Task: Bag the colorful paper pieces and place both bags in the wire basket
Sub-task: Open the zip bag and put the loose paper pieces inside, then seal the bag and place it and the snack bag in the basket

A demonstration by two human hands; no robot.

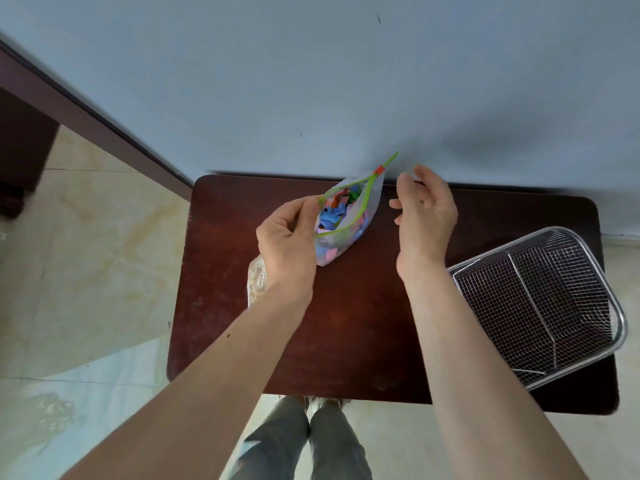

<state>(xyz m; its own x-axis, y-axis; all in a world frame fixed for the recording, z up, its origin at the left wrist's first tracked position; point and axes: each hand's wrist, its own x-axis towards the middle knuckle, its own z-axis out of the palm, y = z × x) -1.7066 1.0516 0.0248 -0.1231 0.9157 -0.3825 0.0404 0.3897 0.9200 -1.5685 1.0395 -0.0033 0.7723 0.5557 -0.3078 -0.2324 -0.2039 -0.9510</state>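
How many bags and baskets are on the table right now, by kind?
Zip bag with colorful paper, held by left hand: 1
Clear bag, partly hidden under left wrist: 1
Wire basket, nothing in it: 1
Total: 3

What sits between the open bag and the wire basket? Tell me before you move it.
Only the right hand itself: it hovers open above the table between the zip bag of paper pieces, pinched by the left hand, and the wire basket. The tabletop on that path looks bare, and nothing lies in the basket.
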